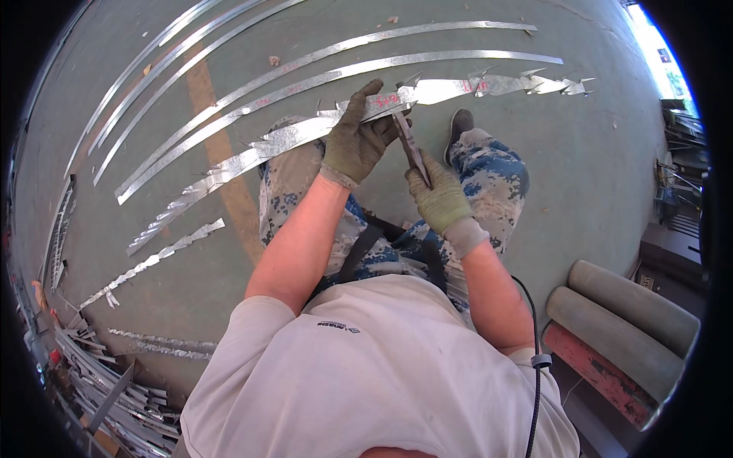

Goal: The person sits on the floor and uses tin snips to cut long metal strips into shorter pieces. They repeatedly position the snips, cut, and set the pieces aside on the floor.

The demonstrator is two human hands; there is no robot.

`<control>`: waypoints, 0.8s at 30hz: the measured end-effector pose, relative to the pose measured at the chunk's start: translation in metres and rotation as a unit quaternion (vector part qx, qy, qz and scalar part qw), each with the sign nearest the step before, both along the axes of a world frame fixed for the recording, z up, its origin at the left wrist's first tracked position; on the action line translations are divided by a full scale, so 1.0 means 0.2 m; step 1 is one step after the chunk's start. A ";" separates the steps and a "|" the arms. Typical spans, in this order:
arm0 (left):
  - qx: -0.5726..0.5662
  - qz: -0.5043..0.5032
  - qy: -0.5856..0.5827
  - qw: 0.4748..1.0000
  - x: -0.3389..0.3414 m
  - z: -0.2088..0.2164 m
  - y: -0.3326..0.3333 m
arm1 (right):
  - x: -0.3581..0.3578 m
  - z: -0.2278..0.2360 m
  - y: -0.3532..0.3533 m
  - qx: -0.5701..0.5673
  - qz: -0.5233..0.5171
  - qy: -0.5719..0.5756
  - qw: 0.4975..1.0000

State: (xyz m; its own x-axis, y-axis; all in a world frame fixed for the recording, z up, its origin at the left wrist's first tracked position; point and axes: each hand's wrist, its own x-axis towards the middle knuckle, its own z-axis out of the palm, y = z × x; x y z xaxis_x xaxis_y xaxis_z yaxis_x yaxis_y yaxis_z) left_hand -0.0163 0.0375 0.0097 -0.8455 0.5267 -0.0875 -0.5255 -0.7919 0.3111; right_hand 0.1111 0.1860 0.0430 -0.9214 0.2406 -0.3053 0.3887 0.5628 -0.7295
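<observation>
A long, bright sheet-metal strip [439,91] with notched edges and pointed tabs bent outward runs across in front of me, with red marks on its face. My left hand [355,145], in a dirty olive work glove, is closed around the strip near its middle, thumb on top. In my right hand [443,195], gloved alike, is a worn, plier-like metal hand tool [411,143]. Its tip meets the strip's near edge, just right of my left fingers. Whether its jaws bite the metal, I cannot tell.
Beyond the held piece, several long plain metal strips [343,72] lie on the green floor. A shorter notched strip [156,261] lies at left, above a heap of metal offcuts [134,401]. Large rolls [618,340] stand at lower right. A black cord [539,397] hangs by my right arm.
</observation>
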 end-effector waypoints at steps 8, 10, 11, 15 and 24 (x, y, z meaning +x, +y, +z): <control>0.007 0.000 0.009 1.000 0.00 -0.01 0.01 | -0.04 0.04 0.00 0.013 0.007 -0.008 1.000; 0.012 0.000 0.007 1.000 0.00 -0.01 0.00 | -0.04 0.05 0.00 0.028 0.016 -0.005 0.999; 0.014 -0.001 0.007 1.000 0.00 -0.01 0.00 | -0.04 0.05 0.00 0.025 0.017 -0.009 1.000; -0.004 0.003 0.002 1.000 0.00 0.01 0.00 | -0.06 0.03 -0.01 -0.011 0.005 -0.034 0.999; -0.004 0.024 -0.062 0.998 0.03 0.06 -0.03 | -0.06 0.10 -0.01 0.091 0.027 -0.005 0.995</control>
